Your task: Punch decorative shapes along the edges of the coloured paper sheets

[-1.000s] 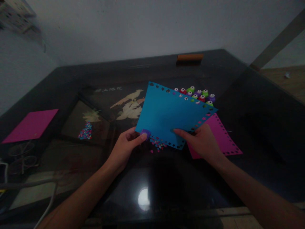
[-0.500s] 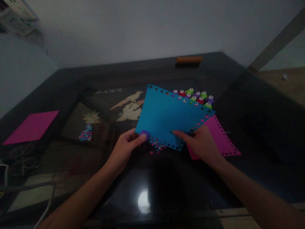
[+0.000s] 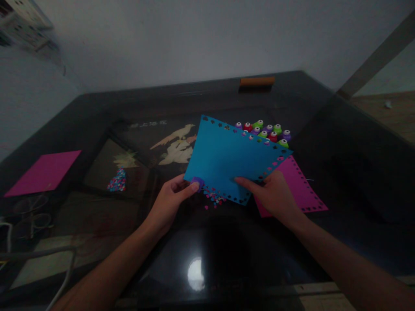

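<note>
We look toward a pale wall [image 3: 194, 43] across the upper frame, and below it a dark, glossy table [image 3: 337, 142] fills most of the view; at the centre of the frame we find the blue sheet [image 3: 227, 153], held at a slant, with small shaped holes along its upper, right and lower edges and a plain left edge; partly behind it, right of centre, lies a pink sheet [image 3: 300, 188] with holes along its visible edges, while a second pink sheet [image 3: 45, 172] lies at the left of the frame; our right hand [image 3: 279, 196], right of centre, is nearly closed on the blue sheet, thumb laid on top and the other fingers mostly hidden; our left hand [image 3: 168, 196], left of centre, is closed in a pinch, its thumb pressed on a purple punch [image 3: 196, 182] at the blue sheet's lower left corner; past the sheet's upper right edge we see a cluster of coloured punches [image 3: 273, 137] in red, green and purple; an orange-brown bar [image 3: 257, 81] lies at upper right of centre; loose paper bits [image 3: 214, 198] are scattered just beside the purple punch, and a pile of bits [image 3: 117, 180] lies left of centre.
</note>
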The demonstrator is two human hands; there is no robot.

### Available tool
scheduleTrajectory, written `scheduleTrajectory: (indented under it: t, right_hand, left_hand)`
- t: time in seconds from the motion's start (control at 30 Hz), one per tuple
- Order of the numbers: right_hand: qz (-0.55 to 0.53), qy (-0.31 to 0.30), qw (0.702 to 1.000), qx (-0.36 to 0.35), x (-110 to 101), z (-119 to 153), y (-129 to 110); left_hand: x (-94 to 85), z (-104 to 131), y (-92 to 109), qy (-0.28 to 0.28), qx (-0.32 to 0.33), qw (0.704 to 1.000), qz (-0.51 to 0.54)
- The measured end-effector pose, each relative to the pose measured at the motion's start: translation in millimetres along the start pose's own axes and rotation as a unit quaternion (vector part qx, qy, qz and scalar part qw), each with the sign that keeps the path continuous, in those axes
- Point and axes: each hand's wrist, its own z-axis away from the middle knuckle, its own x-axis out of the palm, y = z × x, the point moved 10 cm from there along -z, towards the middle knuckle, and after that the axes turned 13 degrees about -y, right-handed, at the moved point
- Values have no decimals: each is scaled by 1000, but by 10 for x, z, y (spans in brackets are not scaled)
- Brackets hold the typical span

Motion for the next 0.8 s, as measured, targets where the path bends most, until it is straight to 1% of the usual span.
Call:
scheduleTrajectory:
  t: [0.1,0.23,0.37,0.47,0.8]
  right_hand:
    - [4,6,1000,-9,-11,3,-18]
    - [3,8,1000,-6,-16,3,-10]
    - [4,5,1000,1,-9,5,-5]
    - [1,4,1000,-1,-4,3,-8]
    - [13,11,1000,2,-24,8,-34]
  left_hand:
    - [-4,1,7,1,3,1000,-2]
    - [4,-2,21,-1,7,1000,0]
    - [0,2,-10,-1,-4,1000,7]
    - [3,3,-21,-8,0,1000,13]
    - [4,2,8,-3,0,1000,12]
